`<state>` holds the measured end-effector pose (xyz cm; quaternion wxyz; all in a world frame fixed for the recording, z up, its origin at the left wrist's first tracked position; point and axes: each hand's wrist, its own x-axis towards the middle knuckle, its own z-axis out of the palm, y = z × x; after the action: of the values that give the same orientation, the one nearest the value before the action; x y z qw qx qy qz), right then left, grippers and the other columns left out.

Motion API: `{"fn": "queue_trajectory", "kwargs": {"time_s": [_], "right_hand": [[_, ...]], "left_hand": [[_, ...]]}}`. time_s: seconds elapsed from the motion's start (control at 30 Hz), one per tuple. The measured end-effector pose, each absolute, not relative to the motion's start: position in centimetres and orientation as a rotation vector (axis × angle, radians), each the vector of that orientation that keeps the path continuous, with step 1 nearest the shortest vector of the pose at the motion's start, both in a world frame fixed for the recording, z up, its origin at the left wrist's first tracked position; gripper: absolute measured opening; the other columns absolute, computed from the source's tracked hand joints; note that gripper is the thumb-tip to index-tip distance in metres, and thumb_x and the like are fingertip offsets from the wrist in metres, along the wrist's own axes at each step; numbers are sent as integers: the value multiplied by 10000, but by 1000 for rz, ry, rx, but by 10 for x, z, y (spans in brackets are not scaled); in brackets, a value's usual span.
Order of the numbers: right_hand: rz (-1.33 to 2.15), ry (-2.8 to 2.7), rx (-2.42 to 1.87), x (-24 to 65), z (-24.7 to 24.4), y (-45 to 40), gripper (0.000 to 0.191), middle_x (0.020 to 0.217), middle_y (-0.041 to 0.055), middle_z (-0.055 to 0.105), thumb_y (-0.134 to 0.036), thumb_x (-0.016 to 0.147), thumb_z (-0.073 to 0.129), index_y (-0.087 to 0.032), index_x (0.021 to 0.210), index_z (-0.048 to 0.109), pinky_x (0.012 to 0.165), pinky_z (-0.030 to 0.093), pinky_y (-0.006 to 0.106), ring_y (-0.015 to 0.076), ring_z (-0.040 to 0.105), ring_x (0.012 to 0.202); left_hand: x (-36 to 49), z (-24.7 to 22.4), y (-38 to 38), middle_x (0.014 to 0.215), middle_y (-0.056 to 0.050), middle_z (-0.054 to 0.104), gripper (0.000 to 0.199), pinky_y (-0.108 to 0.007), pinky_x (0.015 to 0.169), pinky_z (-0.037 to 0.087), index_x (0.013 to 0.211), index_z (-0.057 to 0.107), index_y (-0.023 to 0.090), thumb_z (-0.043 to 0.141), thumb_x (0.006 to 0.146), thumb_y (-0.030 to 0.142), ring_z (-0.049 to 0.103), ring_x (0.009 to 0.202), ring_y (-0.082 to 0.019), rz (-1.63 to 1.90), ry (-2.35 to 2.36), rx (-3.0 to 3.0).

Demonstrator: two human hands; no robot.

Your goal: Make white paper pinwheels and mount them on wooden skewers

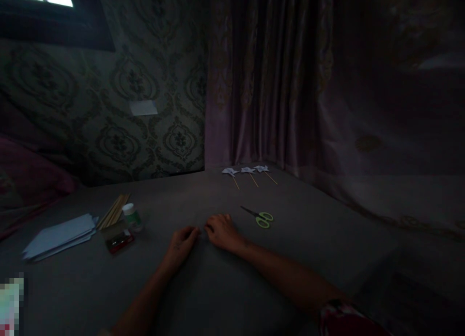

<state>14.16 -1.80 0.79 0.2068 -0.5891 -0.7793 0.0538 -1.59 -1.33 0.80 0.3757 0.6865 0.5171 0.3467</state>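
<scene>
My left hand [182,245] rests low over the grey surface, thumb and fingers pinched together. Close beside it on the right, my right hand [221,232] is curled, its fingertips turned toward the left ones. A faint small patch shows between the two hands, too dark to name, and whatever the fingertips hold is hidden. Right of my right hand lie scissors [262,219] with green handles, their blades pointing left. Farther back, three white paper pinwheels [248,170] on thin sticks lie in a row.
At left lie a stack of pale paper sheets [61,236], a bundle of wooden sticks [114,211], a white-capped glue bottle [131,216] and a small red-edged box [118,239]. Curtains [261,84] and a patterned wall [145,74] border the grey surface [174,195].
</scene>
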Motion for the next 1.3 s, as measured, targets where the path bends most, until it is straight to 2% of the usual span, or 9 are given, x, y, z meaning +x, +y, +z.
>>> {"fn": "queue_trajectory", "kwargs": {"time_s": [0.17, 0.43, 0.57, 0.87, 1.07, 1.13, 1.2, 1.3], "right_hand": [[159, -2133, -1619, 143, 4, -21, 201, 1058, 49, 692, -226, 896, 482, -203, 934, 678, 880, 344, 339, 192, 573, 1032], [135, -2170, -1526, 149, -3, -24, 196, 1064, 40, 687, -205, 898, 479, -210, 966, 663, 897, 304, 348, 184, 556, 1028], [133, -2177, -1488, 151, -7, -23, 197, 1072, 48, 683, -196, 898, 481, -204, 981, 660, 908, 288, 355, 188, 553, 1030], [132, -2207, -1490, 151, -5, -25, 196, 1086, 58, 668, -192, 898, 484, -196, 1007, 647, 911, 288, 353, 191, 542, 1042], [144, -2198, -1488, 151, -4, -27, 215, 1092, 68, 666, -176, 899, 471, -187, 1020, 649, 924, 284, 358, 198, 540, 1049], [142, -2194, -1492, 151, -5, -26, 214, 1083, 70, 671, -174, 898, 468, -192, 1008, 652, 916, 287, 361, 199, 545, 1035], [138, -2196, -1491, 151, -6, -26, 214, 1083, 71, 672, -175, 900, 463, -194, 1003, 650, 913, 288, 361, 198, 548, 1030], [136, -2210, -1485, 151, -6, -26, 218, 1078, 69, 672, -177, 905, 450, -185, 1003, 645, 910, 290, 359, 198, 548, 1028]], "left_hand": [[-13, 8, -16, 571, 4, 533, 373, -263, 567, 345, 626, 629, 177, 522, 727, 519, 498, 605, -177, 875, 1327, 1856], [-15, 22, -19, 622, -18, 622, 291, -266, 620, 398, 628, 661, 202, 602, 631, 487, 540, 659, -194, 782, 1255, 1812], [-27, 37, -27, 620, -21, 630, 325, -259, 601, 403, 695, 697, 193, 614, 653, 504, 537, 613, -171, 716, 1216, 1790], [-73, 91, -44, 616, -33, 622, 421, -271, 583, 424, 769, 733, 187, 698, 576, 560, 524, 592, -164, 949, 1416, 1705], [-113, 105, -49, 671, 11, 596, 486, -242, 623, 383, 806, 651, 140, 731, 576, 560, 502, 667, -132, 1200, 1607, 1477], [-127, 103, -49, 598, 44, 530, 426, -213, 594, 331, 699, 603, 146, 654, 678, 568, 445, 626, -98, 1249, 1680, 1459], [-140, 101, -50, 501, 62, 412, 470, -199, 563, 280, 550, 489, 156, 575, 756, 569, 368, 567, -72, 1261, 1781, 1441], [-153, 101, -52, 480, 61, 383, 499, -190, 553, 280, 511, 418, 158, 573, 773, 554, 350, 553, -63, 1272, 1864, 1397]]}}
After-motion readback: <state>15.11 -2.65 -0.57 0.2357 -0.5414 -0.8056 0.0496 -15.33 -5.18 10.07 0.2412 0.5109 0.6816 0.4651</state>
